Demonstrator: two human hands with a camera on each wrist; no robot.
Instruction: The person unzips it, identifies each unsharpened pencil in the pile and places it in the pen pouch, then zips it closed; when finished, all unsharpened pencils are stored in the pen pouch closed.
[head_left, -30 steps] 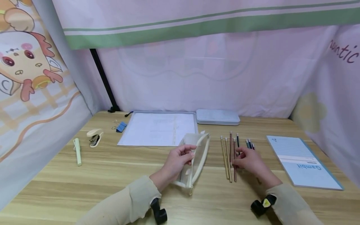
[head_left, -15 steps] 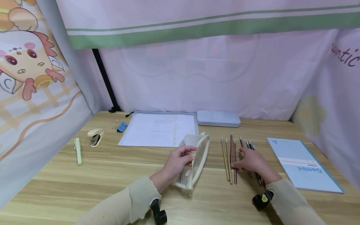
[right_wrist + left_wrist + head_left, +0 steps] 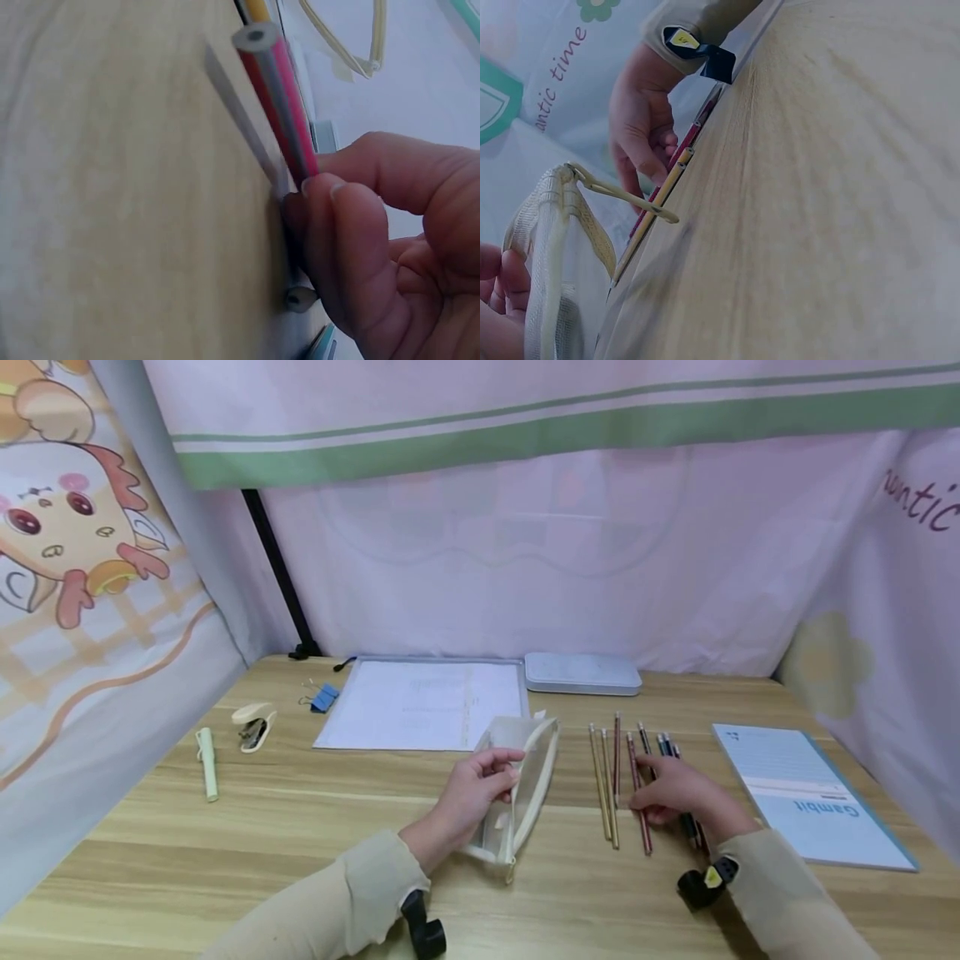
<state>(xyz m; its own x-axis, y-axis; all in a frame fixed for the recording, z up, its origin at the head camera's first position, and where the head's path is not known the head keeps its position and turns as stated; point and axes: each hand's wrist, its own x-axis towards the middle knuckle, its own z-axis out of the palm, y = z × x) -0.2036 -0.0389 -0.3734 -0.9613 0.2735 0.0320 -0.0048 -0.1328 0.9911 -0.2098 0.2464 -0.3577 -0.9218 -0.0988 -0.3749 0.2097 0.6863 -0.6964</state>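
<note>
My left hand [image 3: 472, 789] grips the edge of an open, pale zippered pencil pouch [image 3: 542, 777]; the left wrist view shows its zipper pull [image 3: 626, 193] sticking out. To the right, my right hand [image 3: 678, 795] pinches a dark red pencil [image 3: 647, 837] between thumb and fingers. Its flat, unsharpened end [image 3: 256, 36] faces the right wrist camera. Left of that hand lie two gold pencils [image 3: 602, 793] and another red pencil [image 3: 617, 752]. Several dark pencils [image 3: 666, 745] are partly hidden under the right hand.
A blue-and-white notepad [image 3: 813, 797] lies at the right. Behind the pouch are a paper-topped board [image 3: 412, 706] and a flat pale case [image 3: 582, 674]. On the left are a blue binder clip [image 3: 324, 698], a stapler [image 3: 255, 727] and a light green pen [image 3: 207, 766].
My right hand has shifted slightly right, and the red pencil in it now lies apart from the other red one. The left hand and pouch stay put.
</note>
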